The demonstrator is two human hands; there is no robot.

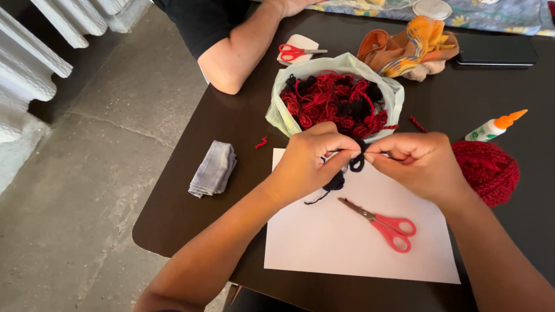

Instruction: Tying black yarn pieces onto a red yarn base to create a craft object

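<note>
Black yarn (352,164) is pinched between both hands, left hand (309,162) and right hand (419,159), fingers closed on it mid-frame; red scissors (384,225) lie just below on white paper (324,242), desk (191,225) edge lower left.

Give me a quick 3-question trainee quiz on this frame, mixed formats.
1. True or false: the red-handled scissors on the white paper sheet are being held by the right hand.
2. Multiple choice: what do the left hand and right hand pinch between them? A) dark yarn B) the glue bottle C) the folded grey cloth
3. Fill in: the plastic bag behind the hands is full of red and ____ yarn pieces.

Key: 1 false, the scissors lie free on the paper; 2 A; 3 black.
</note>
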